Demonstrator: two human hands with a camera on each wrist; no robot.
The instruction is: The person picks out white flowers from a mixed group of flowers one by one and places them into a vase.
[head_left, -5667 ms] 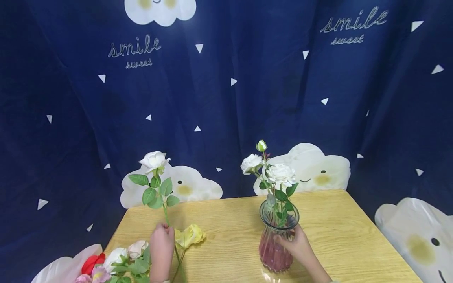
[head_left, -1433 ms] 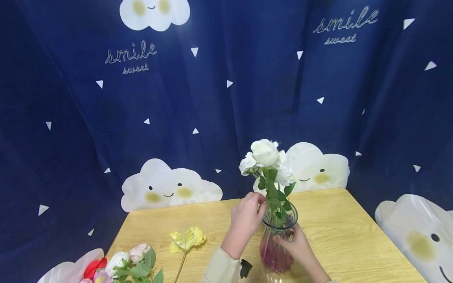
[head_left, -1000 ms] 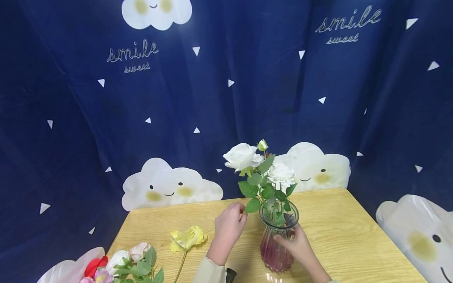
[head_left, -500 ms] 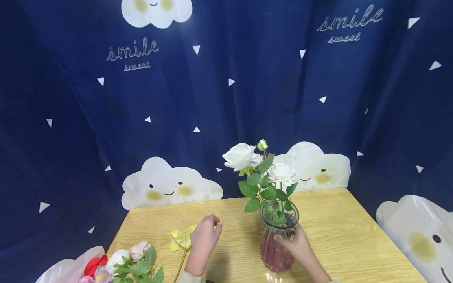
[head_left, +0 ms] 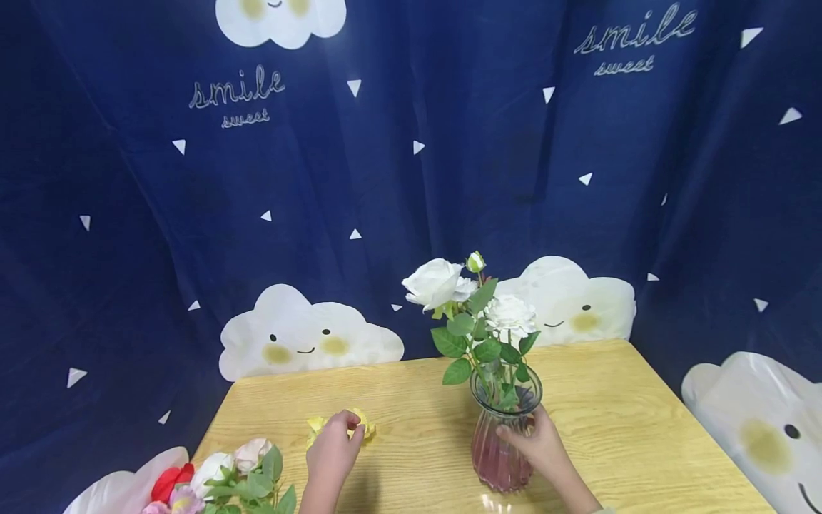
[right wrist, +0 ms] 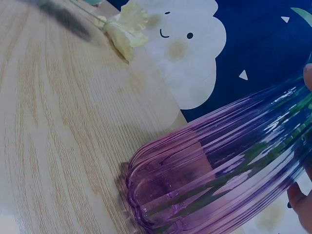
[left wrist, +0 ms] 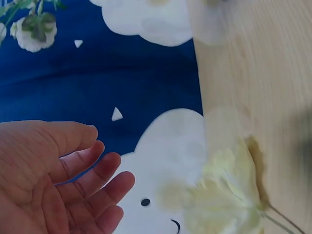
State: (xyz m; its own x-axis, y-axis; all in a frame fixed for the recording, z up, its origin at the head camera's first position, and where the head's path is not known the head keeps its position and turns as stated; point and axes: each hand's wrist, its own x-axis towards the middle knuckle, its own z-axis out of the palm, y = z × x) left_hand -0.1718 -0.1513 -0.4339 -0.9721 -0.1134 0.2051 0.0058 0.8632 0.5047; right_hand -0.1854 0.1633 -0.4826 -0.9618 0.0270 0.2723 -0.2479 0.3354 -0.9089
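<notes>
My right hand grips the neck of a ribbed glass vase, pink low down and greyish at the rim, upright on the table. In it stand white flowers, among them a large white rose leaning left, a ruffled white bloom and a small bud. Green stems show through the glass in the right wrist view. My left hand is over a yellow flower lying on the table and partly hides it. In the left wrist view, that hand holds nothing, its fingers loosely bent, apart from the yellow flower.
A bunch of artificial flowers, red, white, pink and lilac with green leaves, lies at the table's front left. Behind the wooden table hangs a dark blue curtain with clouds and white triangles.
My left hand carried the white rose from the left into the vase, let go of it, and moved back left to the yellow flower. My right hand has stayed on the vase.
</notes>
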